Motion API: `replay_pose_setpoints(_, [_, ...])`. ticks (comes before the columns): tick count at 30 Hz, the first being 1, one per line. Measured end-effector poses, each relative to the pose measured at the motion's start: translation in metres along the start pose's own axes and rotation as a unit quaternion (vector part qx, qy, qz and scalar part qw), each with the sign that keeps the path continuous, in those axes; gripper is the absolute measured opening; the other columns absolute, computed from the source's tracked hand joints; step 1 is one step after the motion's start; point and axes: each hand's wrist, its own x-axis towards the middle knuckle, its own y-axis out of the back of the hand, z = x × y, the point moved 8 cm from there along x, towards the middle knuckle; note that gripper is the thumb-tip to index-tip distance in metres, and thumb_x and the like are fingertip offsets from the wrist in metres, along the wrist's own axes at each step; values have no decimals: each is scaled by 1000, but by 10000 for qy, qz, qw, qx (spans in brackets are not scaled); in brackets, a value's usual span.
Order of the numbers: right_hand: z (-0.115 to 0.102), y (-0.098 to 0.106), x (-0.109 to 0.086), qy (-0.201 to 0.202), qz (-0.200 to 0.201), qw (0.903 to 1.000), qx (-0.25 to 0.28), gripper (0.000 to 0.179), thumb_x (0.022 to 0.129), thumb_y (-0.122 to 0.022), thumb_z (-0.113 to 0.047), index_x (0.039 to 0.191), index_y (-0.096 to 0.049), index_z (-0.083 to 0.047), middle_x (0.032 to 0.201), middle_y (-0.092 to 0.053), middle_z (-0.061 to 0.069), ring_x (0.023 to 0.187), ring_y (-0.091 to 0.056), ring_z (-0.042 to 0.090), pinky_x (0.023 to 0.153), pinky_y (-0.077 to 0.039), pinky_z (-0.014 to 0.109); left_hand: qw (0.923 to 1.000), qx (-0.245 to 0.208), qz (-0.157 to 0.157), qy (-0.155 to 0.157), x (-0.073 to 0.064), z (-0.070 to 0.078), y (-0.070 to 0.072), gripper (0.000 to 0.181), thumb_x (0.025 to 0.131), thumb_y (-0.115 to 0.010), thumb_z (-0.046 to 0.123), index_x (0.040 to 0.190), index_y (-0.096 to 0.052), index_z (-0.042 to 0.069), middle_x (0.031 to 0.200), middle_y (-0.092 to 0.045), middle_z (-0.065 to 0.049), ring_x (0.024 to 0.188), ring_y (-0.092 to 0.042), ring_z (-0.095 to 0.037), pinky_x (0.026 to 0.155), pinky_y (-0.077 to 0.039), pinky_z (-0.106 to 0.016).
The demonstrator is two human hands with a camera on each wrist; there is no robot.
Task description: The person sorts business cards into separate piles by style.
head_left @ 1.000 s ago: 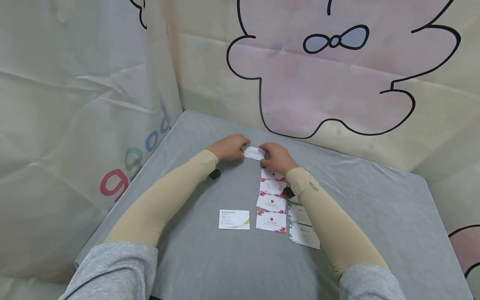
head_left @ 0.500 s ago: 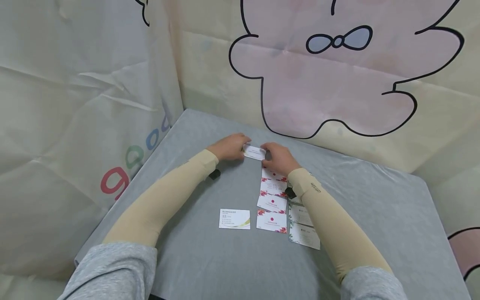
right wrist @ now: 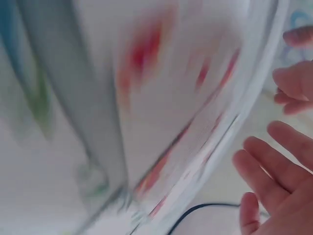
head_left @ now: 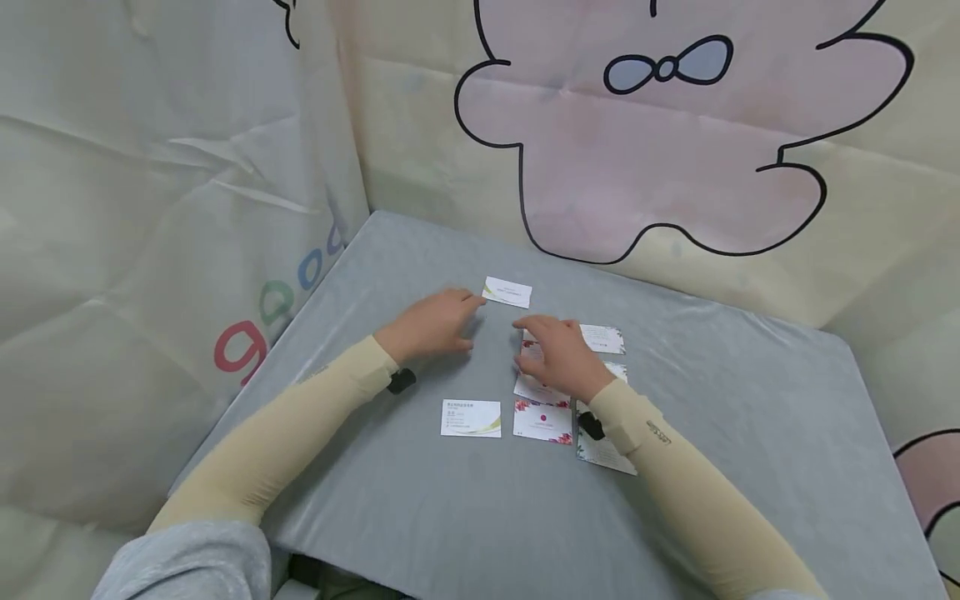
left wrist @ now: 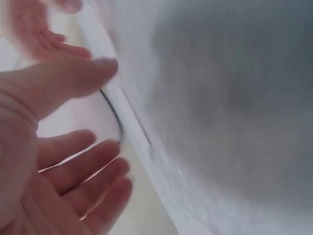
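A white business card with a yellow-green curve (head_left: 507,292) lies at the back of the table, apart from both hands. My left hand (head_left: 431,323) is just in front and left of it, fingers relaxed and holding nothing; the left wrist view shows its thumb and fingers (left wrist: 107,196) spread. My right hand (head_left: 558,354) hovers over the column of red-flowered cards (head_left: 543,422), hiding part of it. Its fingers (right wrist: 274,156) are loosely extended with nothing between them. A matching yellow-green card (head_left: 471,418) lies at the front left of the group.
Green-leafed cards (head_left: 602,339) form a column on the right, partly covered by my right forearm. A grey cloth covers the table (head_left: 420,517). Printed fabric walls (head_left: 405,150) stand behind and to the left.
Both hands have let go of the back card and drawn toward me, the left one also moving left. The card stays at the back. The head view has tilted slightly.
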Motion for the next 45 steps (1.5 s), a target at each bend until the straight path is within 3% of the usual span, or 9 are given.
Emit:
replay_pose_setpoints(7, [-58, -17, -45, 827, -195, 9963, -84, 66, 90, -87, -37, 146, -63, -10, 142, -70, 6, 136, -64, 26, 111, -40, 61, 9952, -872, -430, -125, -65, 26, -21, 81, 86, -92, 36, 151, -59, 1, 144, -67, -12, 132, -64, -27, 116, -51, -42])
replay_pose_setpoints(10, [-69, -25, -55, 1009, -280, 9943, -176, 71, 86, -91, -39, 145, -63, -10, 138, -71, 4, 133, -65, 25, 110, -40, 59, 9934, -1004, -552, -76, -83, 35, -31, 86, 79, -97, 38, 148, -61, 1, 140, -67, -11, 126, -65, -25, 112, -53, -41])
replay_pose_setpoints(13, [-71, -31, -60, 976, -330, 9943, -275, 69, 85, -92, -37, 142, -64, -12, 136, -72, 2, 133, -65, 25, 110, -39, 58, 9943, -945, -477, -108, -92, 41, -36, 85, 76, -100, 35, 145, -63, 2, 134, -67, -9, 117, -65, -23, 106, -56, -39])
replay_pose_setpoints(19, [-73, -33, -63, 879, -352, 9949, -352, 59, 87, -91, -33, 138, -68, -12, 133, -74, 3, 132, -66, 25, 109, -41, 56, 9979, -508, -2, -406, -102, 47, -33, 64, 79, -97, 23, 134, -71, 2, 119, -71, -8, 105, -67, -21, 97, -58, -37])
replay_pose_setpoints(24, [-75, -32, -66, 870, -296, 9950, -377, 56, 88, -90, -32, 137, -69, -13, 132, -74, 3, 131, -66, 24, 108, -42, 55, 9980, -429, 111, -447, -107, 51, -32, 51, 85, -92, 19, 130, -73, 4, 116, -73, -6, 103, -68, -19, 94, -59, -36])
replay_pose_setpoints(38, [-71, -33, -69, 898, -164, 9954, -301, 55, 89, -89, -32, 137, -70, -14, 132, -74, 2, 130, -66, 23, 106, -41, 52, 9986, -352, 198, -354, -110, 55, -34, 53, 87, -92, 24, 133, -73, 7, 119, -76, -5, 105, -70, -19, 94, -60, -37])
replay_pose_setpoints(45, [-69, -30, -66, 884, -232, 9957, -179, 58, 89, -89, -32, 139, -69, -12, 133, -73, 4, 130, -65, 25, 108, -41, 53, 9980, -440, 285, -347, -105, 49, -28, 51, 89, -89, 22, 134, -72, 6, 123, -75, -6, 109, -70, -20, 96, -60, -38])
